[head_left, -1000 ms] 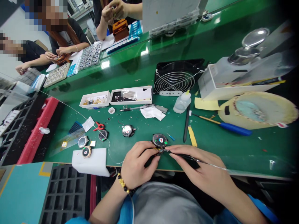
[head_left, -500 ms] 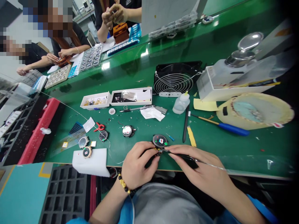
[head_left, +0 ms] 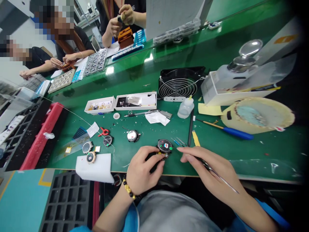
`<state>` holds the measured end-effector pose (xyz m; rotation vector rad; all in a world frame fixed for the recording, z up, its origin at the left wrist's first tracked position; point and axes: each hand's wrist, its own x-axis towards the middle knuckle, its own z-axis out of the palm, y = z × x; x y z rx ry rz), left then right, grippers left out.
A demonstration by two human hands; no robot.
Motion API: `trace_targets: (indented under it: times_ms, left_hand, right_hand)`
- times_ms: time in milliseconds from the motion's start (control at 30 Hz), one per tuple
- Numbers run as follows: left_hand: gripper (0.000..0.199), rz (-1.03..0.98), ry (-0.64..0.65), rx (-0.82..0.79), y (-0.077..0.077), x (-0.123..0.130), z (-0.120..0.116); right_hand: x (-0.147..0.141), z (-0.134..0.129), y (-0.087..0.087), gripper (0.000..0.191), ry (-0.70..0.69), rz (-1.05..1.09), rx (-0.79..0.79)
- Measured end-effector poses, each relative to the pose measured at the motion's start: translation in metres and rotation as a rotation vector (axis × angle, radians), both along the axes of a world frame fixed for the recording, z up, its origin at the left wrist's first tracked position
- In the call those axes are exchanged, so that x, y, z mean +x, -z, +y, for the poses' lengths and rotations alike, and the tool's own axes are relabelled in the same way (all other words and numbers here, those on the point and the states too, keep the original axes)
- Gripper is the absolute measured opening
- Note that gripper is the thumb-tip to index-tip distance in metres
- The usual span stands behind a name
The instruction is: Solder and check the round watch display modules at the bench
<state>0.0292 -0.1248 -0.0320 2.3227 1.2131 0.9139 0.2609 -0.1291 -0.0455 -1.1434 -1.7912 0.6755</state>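
My left hand grips the lower edge of an opened watch near the front edge of the table. The watch's round black face, with red and green marks, lies tilted back from its body, where small yellow and metal parts show. Pinched in my right hand are thin metal tweezers, whose tips point up and left, to the right of the watch and apart from it. A small blue screwdriver lies just beyond.
Other watches lie left, one on a white foam block. Behind are white parts boxes, a fan, a dropper bottle, and a yellowish bowl with a blue-handled tool. Several people work across the bench.
My right hand has drawn back to the right, and the tweezers have left the watch and turned steeper. My left hand still holds the watch in nearly the same place.
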Motion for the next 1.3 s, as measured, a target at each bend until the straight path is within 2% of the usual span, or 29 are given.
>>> trace_targets:
  times_ms: [133,300,733,967,1300]
  left_hand:
    - [0.02,-0.011,0.004,-0.003,0.001,0.0,0.0]
    - [0.021,-0.025,0.019,0.004,0.004,0.0,0.001]
    - [0.02,-0.041,0.012,0.002,0.005,-0.001,0.001]
    - [0.019,-0.036,0.021,0.004,0.004,-0.001,0.001]
    - [0.02,-0.051,0.029,-0.008,0.004,-0.001,0.001]
  right_hand:
    - [-0.005,0.001,0.001,0.033,-0.033,-0.166,0.106]
    - [-0.016,0.006,0.005,0.029,-0.012,-0.339,0.149]
    - [-0.023,0.015,0.004,0.02,0.033,-0.253,0.124]
    - [-0.028,0.02,0.0,0.021,0.051,-0.328,0.127]
    - [-0.021,0.023,0.002,0.022,0.035,-0.215,0.082]
